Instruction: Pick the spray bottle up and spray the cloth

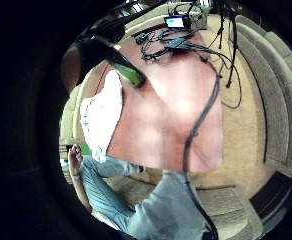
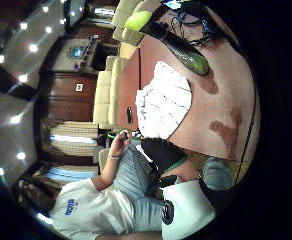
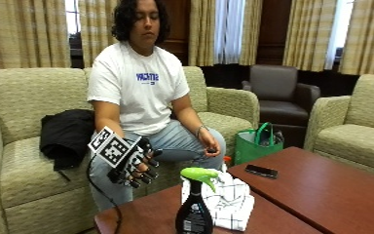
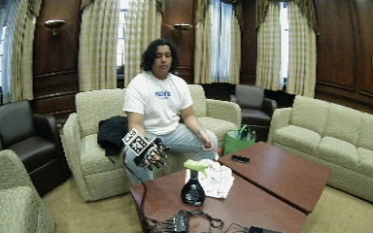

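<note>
Likely light to medium in weight, spray bottle [image 3: 194, 209]: dark stiff plastic body, smooth and maybe slippery, green trigger head on top. Best taken at the narrow neck just under the trigger, index finger free for the squeeze. Stands upright on the table [image 3: 343, 195], below and ahead of the gloved right hand [image 3: 137, 168], not touching it. Soft and limp, white checked cloth [image 3: 229, 200]: bunched on the table just behind the bottle, touching or nearly so, beyond the hand's reach line past the bottle. No risk of breakage on either; tipping the bottle the only worry on a sideways bump.

Held up in the air off the table edge, palm toward the table and bottle, fingers [image 3: 149, 171] loosely curled and hanging, holding nothing. Forearm raised from the lap side, wrist bent a bit down. Bare other hand resting on the knee, away from everything. Also a black phone [image 3: 261, 171] on the far table section, well apart from the hand. Grasp not yet begun; needs a forward and downward reach.
</note>
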